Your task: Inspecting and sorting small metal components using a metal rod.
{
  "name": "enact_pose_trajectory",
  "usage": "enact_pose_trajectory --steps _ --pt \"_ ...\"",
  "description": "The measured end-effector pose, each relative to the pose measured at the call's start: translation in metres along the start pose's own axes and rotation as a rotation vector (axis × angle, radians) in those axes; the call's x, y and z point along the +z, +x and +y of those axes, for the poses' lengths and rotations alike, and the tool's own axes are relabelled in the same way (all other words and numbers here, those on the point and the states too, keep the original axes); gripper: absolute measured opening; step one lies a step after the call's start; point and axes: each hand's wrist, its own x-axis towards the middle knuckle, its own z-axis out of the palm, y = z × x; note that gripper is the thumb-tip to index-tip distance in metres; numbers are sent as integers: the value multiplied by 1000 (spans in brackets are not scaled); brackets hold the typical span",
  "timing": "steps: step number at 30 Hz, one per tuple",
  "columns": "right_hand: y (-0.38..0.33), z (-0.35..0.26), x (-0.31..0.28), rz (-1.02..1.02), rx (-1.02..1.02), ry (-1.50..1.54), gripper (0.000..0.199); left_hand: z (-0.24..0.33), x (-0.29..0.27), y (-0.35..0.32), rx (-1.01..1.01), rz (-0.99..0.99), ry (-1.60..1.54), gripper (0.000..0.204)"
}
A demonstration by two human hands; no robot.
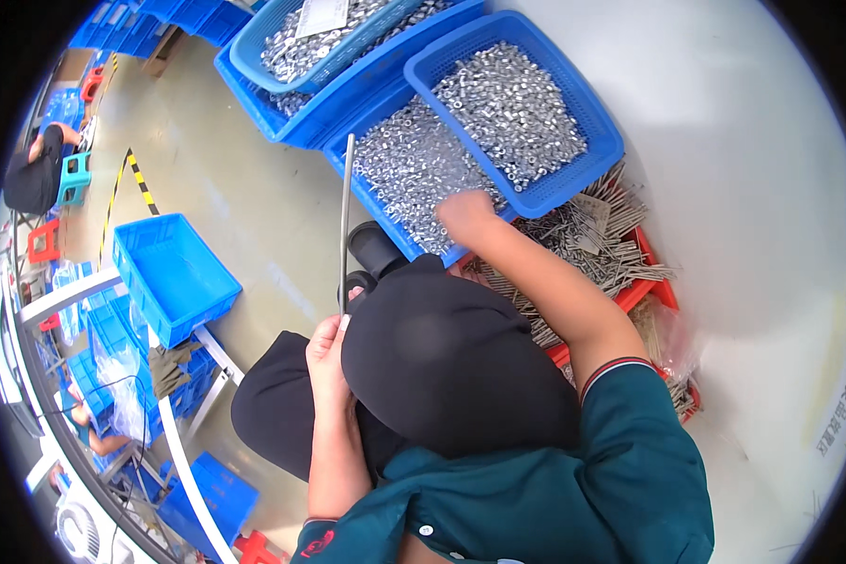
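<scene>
My left hand (326, 352) is closed around the lower end of a long, thin metal rod (345, 211), held upright beside my knee. My right hand (467, 218) is down at a blue crate (399, 230) of small silver metal pieces (406, 160), which look like nuts or short sleeves. Blur hides its fingers, so whether it grips any pieces does not show. A blue perforated basket (606, 141), full of similar silver pieces (512, 108), rests partly over that crate. Below my right forearm, red crates (644, 249) hold many slim metal rods or screws (583, 268).
Another blue basket (244, 56) of metal parts, with a paper slip (321, 17) on top, stands at the back. A bare blue bin (174, 273) sits on a frame at left. Beyond it are stools (73, 179) and a seated person (38, 174). A pale wall (752, 188) rises at right.
</scene>
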Motion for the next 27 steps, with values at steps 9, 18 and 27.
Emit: enact_pose_trajectory --steps 9,18,27 --pt "23 18 13 -150 28 73 20 -2 -14 6 25 -14 2 16" --pt "23 27 16 160 117 638 35 -4 -14 9 4 -46 39 16" --pt "3 21 3 33 104 1860 26 -6 -21 10 -9 -11 36 15"
